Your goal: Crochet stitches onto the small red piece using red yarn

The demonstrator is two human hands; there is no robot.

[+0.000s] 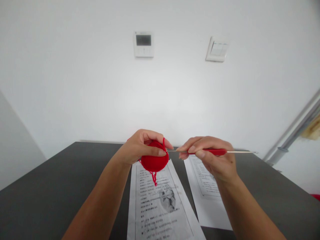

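My left hand [147, 143] pinches a round red crochet piece [154, 162] between thumb and fingers. Red yarn [164, 144] runs up over the left index finger, and loose red strands [154, 179] dangle below the piece. In my right hand [212, 153] is a double-ended crochet hook [220, 152] with a red grip and thin metal shafts. Its left tip meets the edge of the crochet piece by my left thumb; whether it passes through a stitch is too small to tell. The other end points right, past my hand.
Two printed sheets lie below my hands: a left paper [160, 213] with a dark picture and a right paper [210, 213]. They rest on a dark table [57, 186] against a white wall. A thermostat panel [143, 45] and a light switch [217, 49] are on the wall.
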